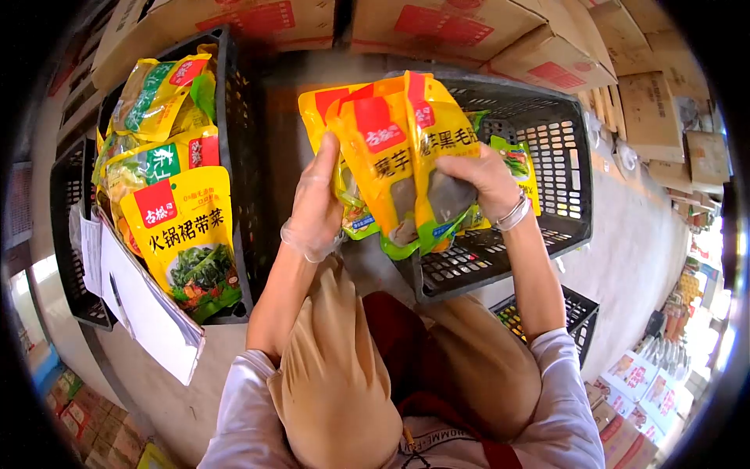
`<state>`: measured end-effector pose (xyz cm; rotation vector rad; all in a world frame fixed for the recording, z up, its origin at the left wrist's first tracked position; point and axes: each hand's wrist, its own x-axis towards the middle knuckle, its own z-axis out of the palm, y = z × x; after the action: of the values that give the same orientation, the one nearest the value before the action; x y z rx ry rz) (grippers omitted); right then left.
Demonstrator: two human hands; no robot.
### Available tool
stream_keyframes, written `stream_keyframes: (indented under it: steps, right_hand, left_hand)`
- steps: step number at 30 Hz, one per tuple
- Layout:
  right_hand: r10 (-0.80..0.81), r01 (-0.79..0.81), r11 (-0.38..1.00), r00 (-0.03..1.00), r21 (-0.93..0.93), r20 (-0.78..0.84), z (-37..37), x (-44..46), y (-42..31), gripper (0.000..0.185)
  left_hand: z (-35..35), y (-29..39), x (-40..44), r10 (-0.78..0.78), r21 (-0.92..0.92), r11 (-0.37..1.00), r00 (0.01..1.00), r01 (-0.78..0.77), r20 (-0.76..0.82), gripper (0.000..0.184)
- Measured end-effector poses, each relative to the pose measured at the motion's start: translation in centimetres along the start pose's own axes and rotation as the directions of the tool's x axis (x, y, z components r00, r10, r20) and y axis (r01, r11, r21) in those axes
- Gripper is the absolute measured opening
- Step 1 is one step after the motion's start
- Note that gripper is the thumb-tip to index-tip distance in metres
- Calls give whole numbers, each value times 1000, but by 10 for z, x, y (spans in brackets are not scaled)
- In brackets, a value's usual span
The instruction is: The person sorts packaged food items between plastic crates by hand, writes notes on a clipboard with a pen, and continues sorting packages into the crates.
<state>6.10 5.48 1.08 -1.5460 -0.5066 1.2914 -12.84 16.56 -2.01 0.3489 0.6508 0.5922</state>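
Several yellow food packets (pixel 375 168) with red labels and black lettering are held up in front of me, fanned and overlapping. My left hand (pixel 316 199), in a thin clear glove, grips them by their left edge. My right hand (pixel 486 181), also gloved, closes on the right side with its thumb across the front packet. Behind and below them stands a black plastic crate (pixel 558 168) with slotted walls. A green and yellow packet (pixel 517 168) stands inside it near my right wrist. The packets hide part of the crate's near left side.
On the left, a black crate (pixel 238 117) is filled with yellow packets (pixel 191 234). White papers with a pen (pixel 152 313) lean against its side. Cardboard boxes (pixel 461 31) line the back. Another black crate (pixel 582 313) stands low on the right.
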Motion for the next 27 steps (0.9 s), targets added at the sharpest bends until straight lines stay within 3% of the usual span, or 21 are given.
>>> stream_keyframes:
  steps: [4,5,7,10,12,16,18,20,21,22,23,24,25,27]
  right_hand:
    - [23,-24,999,1000,-37,-14,-6,-17,4,30]
    - [-124,120,975,992,-188,-11,-24,-22,17,28]
    - [-166,154,985,966,-73,-196,-16,-42,12,21]
    - [-52,102,989,914,105,-401,-56,-65,27,18]
    - [-233,166,970,847,-180,-477,-75,-72,31,19]
    - [-252,163,966,774,-202,-581,-91,-79,29,19]
    - [-222,172,975,770,-141,-598,-84,-83,17,19]
    - [-225,278,961,787,4,-575,-82,-85,8,17]
    - [-466,327,879,741,-347,-484,-84,-84,8,14]
    - [-490,326,858,751,-396,-444,-86,-87,0,10]
    - [-424,334,905,761,-263,-492,-81,-87,-11,10]
    - [-352,340,932,774,-123,-526,-76,-85,-20,11]
    - [-353,344,931,767,-121,-536,-72,-84,-25,11]
    - [-352,342,930,717,-135,-601,-66,-80,-32,18]
  left_hand:
    - [-4,-3,1,11,62,998,999,-9,-34,43]
    - [-5,-3,3,10,62,998,1000,-8,-28,43]
    - [-12,-3,5,40,14,999,998,-39,-43,43]
    - [-18,1,4,62,-44,997,997,-63,-42,40]
    - [-18,0,6,51,-58,997,997,-54,-56,40]
    - [-17,-2,6,33,-15,999,992,-35,-123,40]
    - [-21,-4,5,22,-31,999,999,-23,-41,40]
    - [-33,-7,7,70,-24,997,996,-69,52,43]
    - [-36,-7,8,44,-116,993,996,-35,76,44]
    - [-40,-7,7,20,-205,979,995,1,98,45]
    - [-47,-4,7,-14,-351,935,992,56,122,48]
    - [-50,-4,6,56,-429,898,943,96,327,47]
    - [-54,-4,5,123,-480,861,848,167,515,47]
    - [-55,2,7,139,-552,794,808,255,573,44]
